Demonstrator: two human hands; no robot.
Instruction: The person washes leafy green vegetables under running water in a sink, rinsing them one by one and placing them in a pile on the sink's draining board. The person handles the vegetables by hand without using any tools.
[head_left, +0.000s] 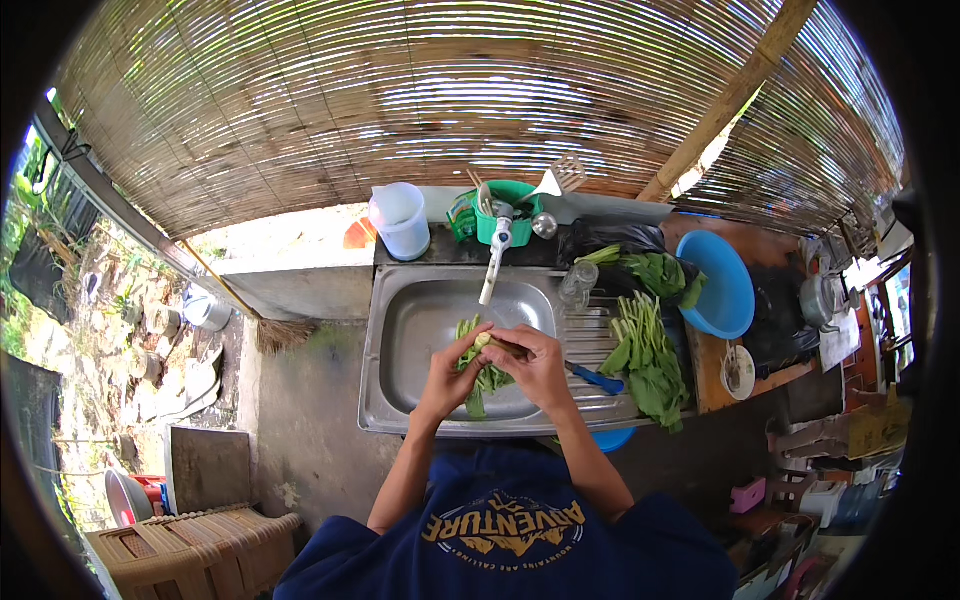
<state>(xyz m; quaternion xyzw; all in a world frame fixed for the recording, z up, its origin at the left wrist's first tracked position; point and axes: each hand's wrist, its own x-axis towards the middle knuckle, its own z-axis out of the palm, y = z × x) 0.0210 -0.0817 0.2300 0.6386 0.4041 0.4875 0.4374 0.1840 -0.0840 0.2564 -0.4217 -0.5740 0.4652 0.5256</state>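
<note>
Over a stainless steel sink (400, 341), my left hand (452, 375) and my right hand (538, 366) meet fingertip to fingertip. Between them they pinch a small pale yellow vegetable piece (482, 341); its kind cannot be made out. Cut green leafy stalks (475, 405) lie in the basin below, partly hidden by my hands. A blue-handled knife (600, 380) rests on the ribbed drainboard (581, 337), right of my right hand. Farther right, a bunch of leafy greens (651, 367) lies across the drainboard, stalks pointing away from me.
A white tap (492, 274) reaches over the basin. Behind stand a white bucket (403, 225) and a green utensil holder (501, 229). A glass jar (578, 285), more greens (660, 274), a blue basin (720, 285), a white bowl (739, 379) and a kettle (819, 300) are rightward.
</note>
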